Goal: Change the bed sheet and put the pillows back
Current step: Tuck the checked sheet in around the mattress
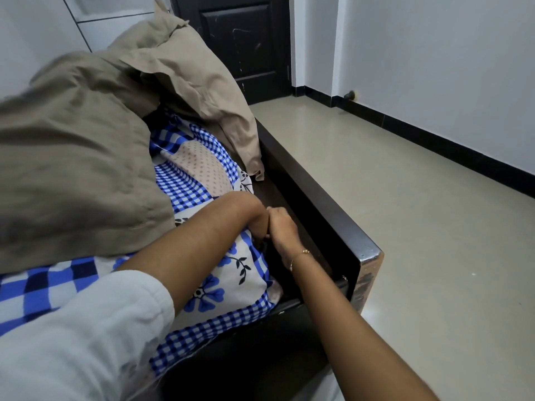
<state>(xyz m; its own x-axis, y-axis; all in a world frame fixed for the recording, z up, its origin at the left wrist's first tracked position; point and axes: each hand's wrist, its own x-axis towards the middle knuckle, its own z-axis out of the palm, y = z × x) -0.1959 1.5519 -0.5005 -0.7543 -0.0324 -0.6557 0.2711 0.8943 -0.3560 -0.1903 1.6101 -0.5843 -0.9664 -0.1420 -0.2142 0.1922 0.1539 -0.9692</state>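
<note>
While two tan pillows (86, 146) lie above, both hands' fingers (262, 231) grip one patterned sheet (199, 175).

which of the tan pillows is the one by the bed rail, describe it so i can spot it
Start at the dark bed frame running along the bed's right side. The pillow leans over that rail near the black door, its loose case end hanging down. The other tan pillow lies left, on the blue checked sheet.

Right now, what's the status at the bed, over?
Both hands, left hand and right hand, down at the patterned sheet edge by the dark bed frame, fingers hidden. Tan pillows piled on the sheet, in the way.
</note>
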